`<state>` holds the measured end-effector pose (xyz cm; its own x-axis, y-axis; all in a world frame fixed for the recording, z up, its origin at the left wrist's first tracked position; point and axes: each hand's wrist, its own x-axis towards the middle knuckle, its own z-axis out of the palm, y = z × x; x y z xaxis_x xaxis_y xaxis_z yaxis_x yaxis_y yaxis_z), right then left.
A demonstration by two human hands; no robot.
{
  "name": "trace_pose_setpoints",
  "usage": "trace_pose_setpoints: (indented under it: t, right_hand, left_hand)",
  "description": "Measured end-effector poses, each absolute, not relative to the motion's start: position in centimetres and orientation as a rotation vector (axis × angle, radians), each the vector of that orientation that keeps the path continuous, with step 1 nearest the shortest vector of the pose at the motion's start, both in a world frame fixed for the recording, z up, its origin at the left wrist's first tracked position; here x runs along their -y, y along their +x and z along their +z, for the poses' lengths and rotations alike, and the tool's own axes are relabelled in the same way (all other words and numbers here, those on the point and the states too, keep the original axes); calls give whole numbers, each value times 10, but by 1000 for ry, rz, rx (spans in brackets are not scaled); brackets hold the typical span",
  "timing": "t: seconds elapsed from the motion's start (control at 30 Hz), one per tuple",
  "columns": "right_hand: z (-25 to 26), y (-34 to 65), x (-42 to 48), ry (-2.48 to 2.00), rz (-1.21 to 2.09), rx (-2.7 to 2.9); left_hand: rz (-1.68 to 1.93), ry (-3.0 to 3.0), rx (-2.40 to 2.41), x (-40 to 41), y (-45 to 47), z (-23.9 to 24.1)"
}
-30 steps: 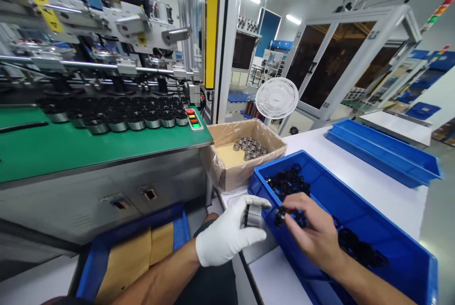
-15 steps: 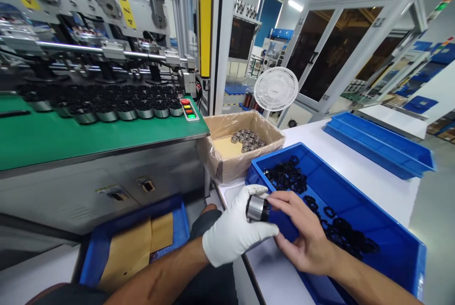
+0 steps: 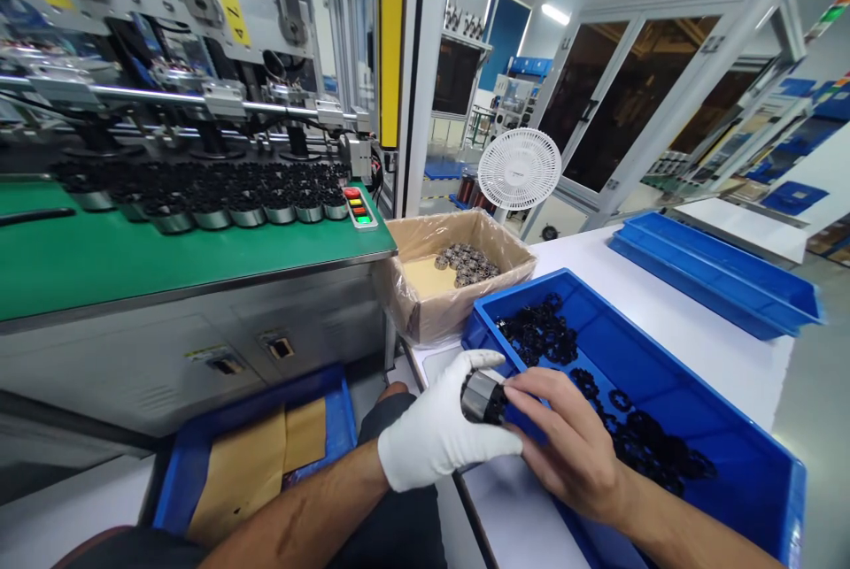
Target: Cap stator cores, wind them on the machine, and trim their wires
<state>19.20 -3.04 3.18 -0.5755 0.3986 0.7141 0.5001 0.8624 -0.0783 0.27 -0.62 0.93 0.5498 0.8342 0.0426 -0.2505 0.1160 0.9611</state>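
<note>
Metal core (image 3: 478, 394) in hand: we have it curled in the white-gloved fingers of our left hand (image 3: 444, 423), just in front of the near corner of the blue bin (image 3: 664, 374). Our bare right hand (image 3: 576, 449) has its fingertips on the black end piece (image 3: 497, 408) at the core's right-hand end; whether they grip it or only press, we cannot tell.

That end piece sits against the core, so we judge this unit to be well along, though our fingers hide whether it is fully seated. The core's other end is mostly covered by our glove.

Further out, we have loose black pieces (image 3: 539, 334) spread in the bin, and the plastic-lined carton (image 3: 431, 321) beyond it holds a cluster of greyish parts (image 3: 468, 265). Over on the green bench (image 3: 319, 252) we see rows of black-topped cores (image 3: 245, 215), which look finished to the same stage. By the loose pieces left, we would say plenty of stock remains.
</note>
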Motion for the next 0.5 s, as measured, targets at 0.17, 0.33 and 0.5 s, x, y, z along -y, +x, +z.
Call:
trace_pose_setpoints:
  t: [0.17,0.33,0.5]
  right_hand:
    - [28,192,28,-657,-219,2275]
    - [27,189,29,-659,-312,2285]
    - [32,185,28,-696,-305,2294]
  left_hand:
    - [834,1262,-646,6,2,14]
    - [845,1287,-695,6,0,17]
    - [849,1272,-651,4,-1,8]
